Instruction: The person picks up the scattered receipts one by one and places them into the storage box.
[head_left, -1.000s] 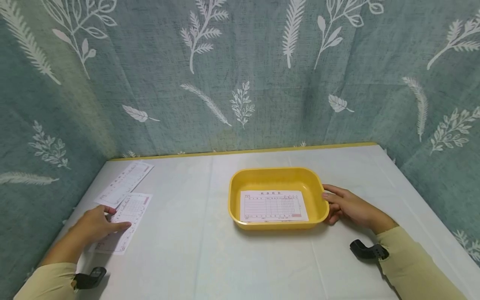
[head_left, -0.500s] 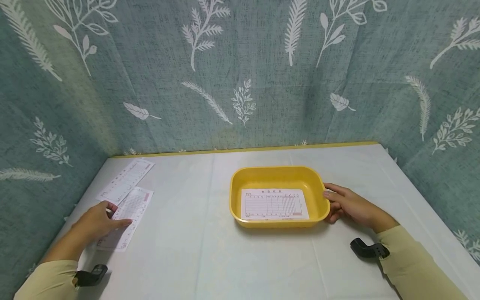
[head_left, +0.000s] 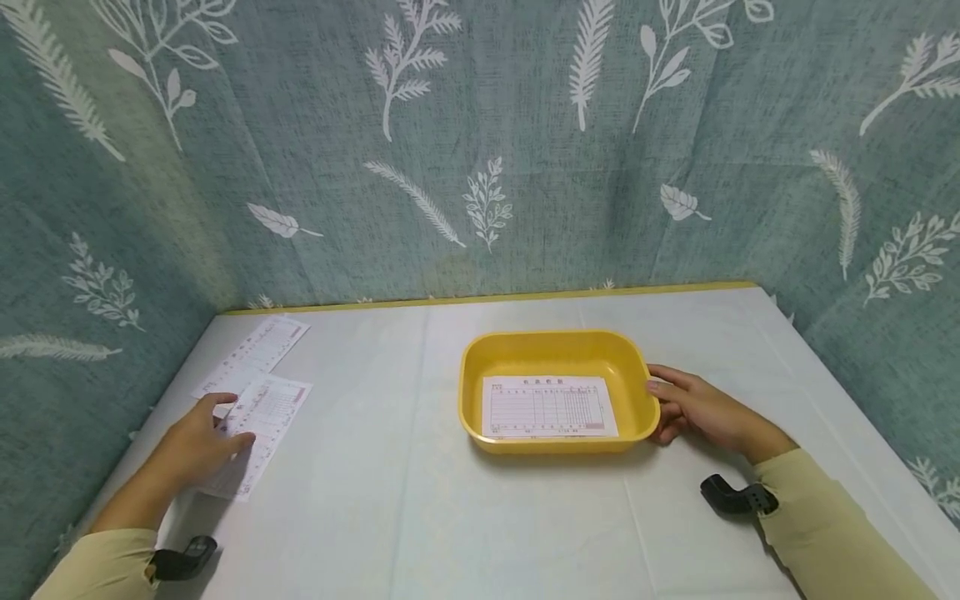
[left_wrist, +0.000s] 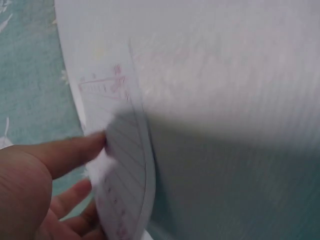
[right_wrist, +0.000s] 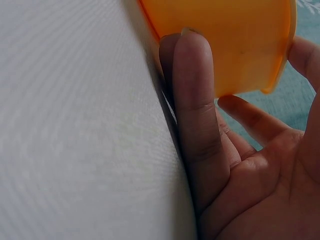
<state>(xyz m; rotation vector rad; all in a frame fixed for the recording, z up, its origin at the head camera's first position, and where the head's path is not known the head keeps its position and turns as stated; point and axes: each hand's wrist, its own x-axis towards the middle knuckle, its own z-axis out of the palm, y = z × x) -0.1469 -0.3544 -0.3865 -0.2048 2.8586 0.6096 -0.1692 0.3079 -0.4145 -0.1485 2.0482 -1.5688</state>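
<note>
Now the left hand (head_left: 191, 442) pinches the nearer printed slip (head_left: 272, 410), which has shifted slightly and bows, probably loosened from the tabletop (head_left: 367, 500). The right hand (head_left: 705, 417) holds the yellow plastic tray (head_left: 555, 447) containing a printed form (head_left: 549, 407); another slip (head_left: 258, 350) lies farther back.

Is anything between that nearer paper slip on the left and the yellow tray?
Nothing visible: only tabletop lies between the nearer paper slip and the yellow tray. The tray's raised rim might need clearing.

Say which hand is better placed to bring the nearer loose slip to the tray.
Likely the left hand: it pinches that slip, while the right hand is away, touching the tray.
</note>
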